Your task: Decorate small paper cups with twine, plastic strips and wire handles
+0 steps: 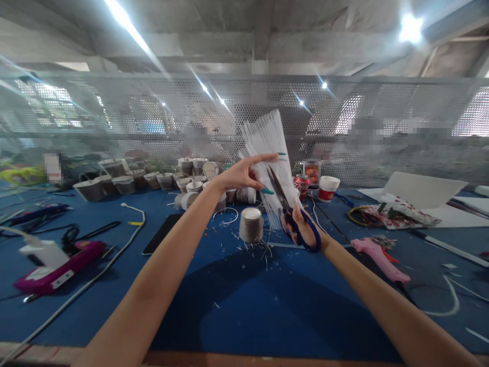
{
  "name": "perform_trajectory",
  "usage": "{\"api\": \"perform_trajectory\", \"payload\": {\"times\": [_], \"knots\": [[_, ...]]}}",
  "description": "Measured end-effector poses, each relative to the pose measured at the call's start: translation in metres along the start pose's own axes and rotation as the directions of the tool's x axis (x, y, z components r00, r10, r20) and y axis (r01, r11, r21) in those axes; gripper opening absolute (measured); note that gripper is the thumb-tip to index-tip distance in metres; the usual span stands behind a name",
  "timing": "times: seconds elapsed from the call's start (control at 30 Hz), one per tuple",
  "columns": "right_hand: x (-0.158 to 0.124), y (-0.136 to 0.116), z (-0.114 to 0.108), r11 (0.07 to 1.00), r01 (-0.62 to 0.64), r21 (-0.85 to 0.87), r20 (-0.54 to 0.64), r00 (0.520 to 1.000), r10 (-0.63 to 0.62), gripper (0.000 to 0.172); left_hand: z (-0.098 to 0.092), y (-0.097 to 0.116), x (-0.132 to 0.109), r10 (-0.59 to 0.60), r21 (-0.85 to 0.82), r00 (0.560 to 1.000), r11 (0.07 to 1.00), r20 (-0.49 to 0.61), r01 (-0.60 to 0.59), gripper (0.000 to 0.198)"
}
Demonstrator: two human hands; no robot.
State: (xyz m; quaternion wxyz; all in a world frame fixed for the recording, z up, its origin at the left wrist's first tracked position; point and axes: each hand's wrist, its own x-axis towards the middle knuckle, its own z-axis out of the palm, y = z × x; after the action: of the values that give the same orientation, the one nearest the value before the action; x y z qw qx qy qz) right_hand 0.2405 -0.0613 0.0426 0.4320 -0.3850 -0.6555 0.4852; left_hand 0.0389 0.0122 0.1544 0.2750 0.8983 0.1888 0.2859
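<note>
My left hand (pixel 240 173) is raised at the centre, at the left edge of an upright, fanned bundle of thin translucent white strips (pixel 273 132). Its index finger and thumb, with long green nails, lie across the front of the bundle; the other fingers are partly hidden. My right hand (pixel 298 224) grips scissors (pixel 311 239) by their dark blue handles. The blades point up and left in front of the strips, and they look closed or nearly so. Below the hands, a small grey-brown tapered pot with a pale top (pixel 251 225) stands on the blue table, with thin white clippings around it.
Several small pots and baskets (pixel 124 184) crowd the back left. Behind my hands stand a red can (pixel 301 187) and paper cups (pixel 328 187). A pink glue gun (pixel 382 260) lies right. At left are a magenta power strip (pixel 82 254), cables and a dark phone (pixel 162 234).
</note>
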Motion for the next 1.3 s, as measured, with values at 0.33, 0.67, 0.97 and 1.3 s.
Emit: {"api": "perform_trajectory", "payload": {"times": [0.33,0.67,0.97,1.3], "knots": [[-0.001,-0.005,0.001,0.999,-0.01,-0.033,-0.053,0.999,0.008,0.065,0.0,-0.002,0.0,-0.013,-0.01,1.0,1.0,-0.009,0.013,0.083],[-0.001,-0.005,0.002,0.998,-0.004,-0.068,-0.124,0.992,-0.005,0.06,0.0,-0.002,0.0,-0.009,-0.002,1.0,1.0,0.003,0.009,0.08],[-0.003,-0.012,0.004,0.995,-0.037,-0.09,-0.128,0.991,0.026,0.061,0.001,0.0,0.001,-0.006,0.003,1.0,1.0,0.001,0.006,0.078],[-0.002,-0.009,0.003,0.999,-0.007,-0.041,-0.109,0.994,0.003,0.059,0.002,0.001,0.001,-0.008,0.02,1.0,1.0,0.006,0.008,0.08]]}}
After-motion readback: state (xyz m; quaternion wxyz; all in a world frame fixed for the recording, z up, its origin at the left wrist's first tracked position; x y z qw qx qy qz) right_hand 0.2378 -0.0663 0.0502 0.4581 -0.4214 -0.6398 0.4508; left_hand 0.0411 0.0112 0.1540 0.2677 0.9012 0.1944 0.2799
